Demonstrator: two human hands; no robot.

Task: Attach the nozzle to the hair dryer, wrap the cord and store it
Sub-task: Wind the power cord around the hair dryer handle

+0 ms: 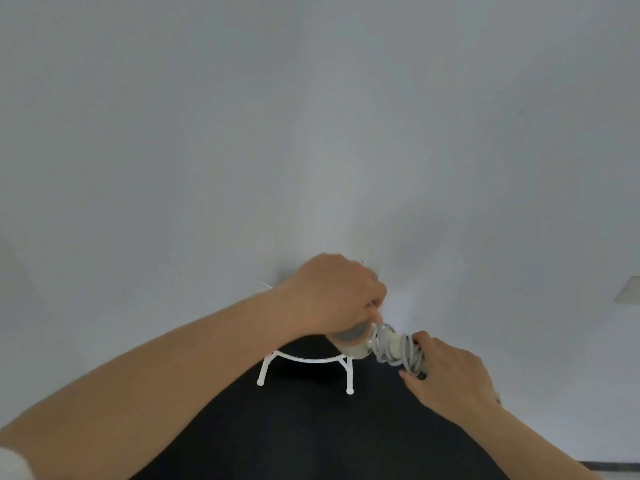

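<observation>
Grey cord [398, 348] round dryer [356, 342] — seemingly unlabelled

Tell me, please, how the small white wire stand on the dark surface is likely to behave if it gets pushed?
The white wire stand looks thin-framed, so probably light and easily shoved. Its slender legs end in small rounded feet, so it may skid on the dark surface or tip. The hair dryer sits close above it.

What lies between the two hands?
In the head view, the cord coiled round the dryer handle lies between left hand and right hand.
</observation>
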